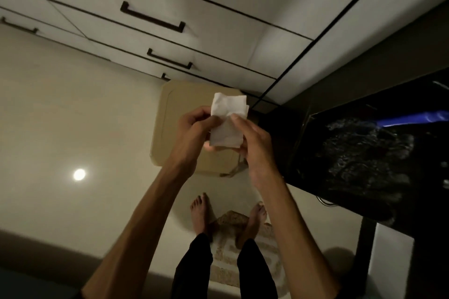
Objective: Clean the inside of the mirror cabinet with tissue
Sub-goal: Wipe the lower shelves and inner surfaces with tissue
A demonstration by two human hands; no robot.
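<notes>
Both the left hand (194, 128) and right hand (252, 143) pinch the folded tissue (227, 126), light, soft, easily torn, best gripped by its edges.

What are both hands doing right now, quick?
Left hand: fingers curled round the left edge of the folded tissue, holding it.
Right hand: pinches the tissue's right side, fingers on its front.
</notes>
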